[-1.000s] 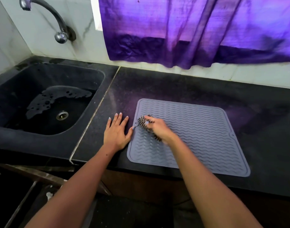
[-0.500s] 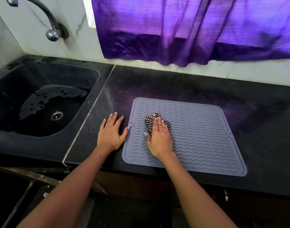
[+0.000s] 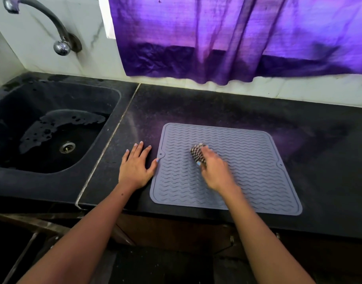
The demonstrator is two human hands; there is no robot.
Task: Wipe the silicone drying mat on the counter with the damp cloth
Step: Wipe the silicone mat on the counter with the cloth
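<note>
While the left hand (image 3: 136, 168) lies flat on the counter (image 3: 319, 160), the right hand (image 3: 214, 169) grips a damp cloth (image 3: 197, 153).
Soft and floppy, the silicone mat (image 3: 247, 160) likely needs bracing at its edge.

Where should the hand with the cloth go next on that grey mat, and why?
Probably sweep rightward. The right hand presses the checkered cloth left of the centre of the mat, so the wide ridged stretch toward the right edge lies ahead. The left hand lies flat on the counter, thumb at the mat's left edge.
</note>
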